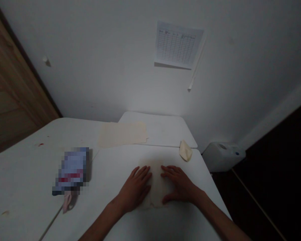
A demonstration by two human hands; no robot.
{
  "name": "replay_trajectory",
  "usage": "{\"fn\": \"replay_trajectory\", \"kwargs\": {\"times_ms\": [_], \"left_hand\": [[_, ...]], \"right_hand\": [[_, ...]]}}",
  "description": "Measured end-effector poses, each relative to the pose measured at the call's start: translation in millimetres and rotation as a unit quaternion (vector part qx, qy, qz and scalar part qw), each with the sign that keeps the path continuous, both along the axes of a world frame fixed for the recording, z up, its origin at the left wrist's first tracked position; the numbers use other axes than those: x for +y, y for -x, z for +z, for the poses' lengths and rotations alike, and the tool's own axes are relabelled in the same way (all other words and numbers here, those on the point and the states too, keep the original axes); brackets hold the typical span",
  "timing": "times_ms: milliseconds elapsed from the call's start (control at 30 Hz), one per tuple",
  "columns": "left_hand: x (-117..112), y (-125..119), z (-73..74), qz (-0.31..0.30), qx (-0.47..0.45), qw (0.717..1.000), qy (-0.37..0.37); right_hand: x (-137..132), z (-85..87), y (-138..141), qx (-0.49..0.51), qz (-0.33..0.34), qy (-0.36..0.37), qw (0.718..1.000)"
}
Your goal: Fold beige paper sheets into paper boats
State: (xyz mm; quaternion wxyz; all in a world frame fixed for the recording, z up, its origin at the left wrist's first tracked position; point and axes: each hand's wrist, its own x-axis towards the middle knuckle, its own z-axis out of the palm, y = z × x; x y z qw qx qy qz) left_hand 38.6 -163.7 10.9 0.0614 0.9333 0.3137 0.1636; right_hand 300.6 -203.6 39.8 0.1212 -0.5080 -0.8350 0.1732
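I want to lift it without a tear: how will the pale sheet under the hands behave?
The sheet looks thin and lies flat under both hands, so probably floppy and light. On the smooth table it may slide easily.

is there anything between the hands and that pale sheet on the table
Nothing visible does. The left hand and right hand both lie flat, directly on the pale sheet, palms down on the white table.

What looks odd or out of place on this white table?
A few small things. A red smear marks the table near its left edge. A crumpled cream wad lies by the far right corner. On the wall, a strip beside the printed chart hangs askew. Both hands, left hand and right hand, lie flat on a thin pale sheet.
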Motion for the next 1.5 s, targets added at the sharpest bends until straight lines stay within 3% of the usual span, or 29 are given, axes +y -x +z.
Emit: {"fn": "replay_trajectory", "kwargs": {"times_ms": [233, 567, 900, 1300, 1500], "left_hand": [[-20.5, 0.6, 0.5, -0.012, 0.017, 1.000, -0.008], [-54.3, -29.4, -3.8, 0.001, 0.055, 0.998, -0.038], [-65.9, -9.8, 8.7, -0.010, 0.088, 0.996, -0.023], [-76.1, 22.8, 6.5, 0.044, 0.093, 0.987, -0.120], [-77.7, 25.6, 6.3, 0.071, 0.058, 0.986, -0.139]], "right_hand": [[-1.0, 0.2, 0.1, -0.003, -0.005, -0.002, 1.000], [4.3, -0.4, -3.2, -0.021, 0.000, 0.029, 0.999], [3.6, 1.7, -3.2, -0.020, -0.004, 0.040, 0.999], [6.9, 2.6, -2.3, -0.039, -0.002, 0.050, 0.998], [15.0, 5.0, 0.6, -0.071, 0.000, 0.075, 0.995]]}}
